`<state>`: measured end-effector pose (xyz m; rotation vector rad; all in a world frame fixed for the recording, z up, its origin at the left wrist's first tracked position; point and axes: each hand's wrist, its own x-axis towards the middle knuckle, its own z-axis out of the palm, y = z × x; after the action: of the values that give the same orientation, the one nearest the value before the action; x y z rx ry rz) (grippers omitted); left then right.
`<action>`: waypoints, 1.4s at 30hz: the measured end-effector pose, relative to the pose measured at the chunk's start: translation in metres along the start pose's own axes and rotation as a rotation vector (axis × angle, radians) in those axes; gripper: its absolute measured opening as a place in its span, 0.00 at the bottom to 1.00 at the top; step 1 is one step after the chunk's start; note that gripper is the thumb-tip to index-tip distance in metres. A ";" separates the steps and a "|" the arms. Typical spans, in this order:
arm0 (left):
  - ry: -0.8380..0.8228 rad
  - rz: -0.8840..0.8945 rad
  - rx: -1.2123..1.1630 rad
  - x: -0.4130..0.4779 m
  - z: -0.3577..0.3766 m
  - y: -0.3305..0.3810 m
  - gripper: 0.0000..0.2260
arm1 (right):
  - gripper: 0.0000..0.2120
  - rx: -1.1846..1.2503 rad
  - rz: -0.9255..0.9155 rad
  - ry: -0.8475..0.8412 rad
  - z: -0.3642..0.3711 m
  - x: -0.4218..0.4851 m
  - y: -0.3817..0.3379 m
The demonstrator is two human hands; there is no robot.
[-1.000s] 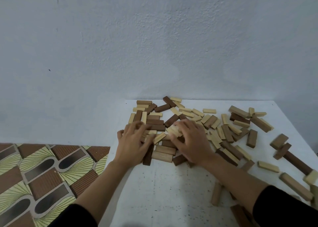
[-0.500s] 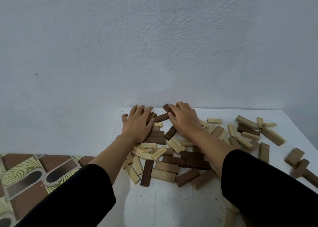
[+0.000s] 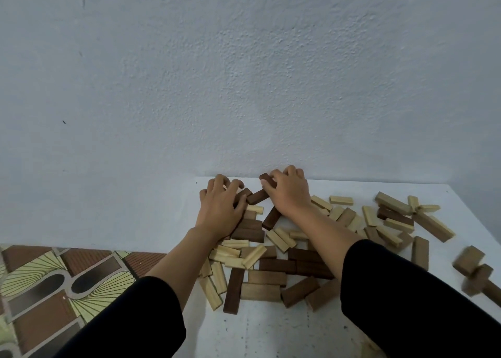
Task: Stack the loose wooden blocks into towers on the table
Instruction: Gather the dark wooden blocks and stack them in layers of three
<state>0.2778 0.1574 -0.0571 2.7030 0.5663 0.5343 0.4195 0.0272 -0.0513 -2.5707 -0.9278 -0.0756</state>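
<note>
Both hands have travelled from the heap's middle to its far edge. Loose light and dark wooden blocks lie scattered across the white table, none stacked yet. Raking them back from the pale blue wall first would, I judge, give room to square a base. The right hand pinches a dark brown block; the left hand claws over others, its hold unclear. Both forearms stretch forward.
</note>
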 end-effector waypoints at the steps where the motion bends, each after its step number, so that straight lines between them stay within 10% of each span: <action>1: 0.004 0.010 -0.002 0.000 0.001 -0.001 0.12 | 0.21 0.011 0.029 -0.004 0.001 0.001 -0.001; 15: 0.086 0.092 -0.032 -0.006 -0.003 -0.001 0.15 | 0.16 0.189 -0.301 0.106 -0.010 -0.039 0.004; 31: -0.179 0.167 -0.104 -0.082 -0.051 -0.002 0.25 | 0.26 0.154 -0.310 -0.052 -0.046 -0.136 -0.001; 42: -0.240 0.198 0.152 -0.160 -0.054 -0.003 0.40 | 0.37 -0.191 -0.374 -0.250 -0.029 -0.198 -0.017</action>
<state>0.1184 0.1027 -0.0576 2.9295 0.2872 0.2148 0.2575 -0.0916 -0.0550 -2.5810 -1.5579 0.0571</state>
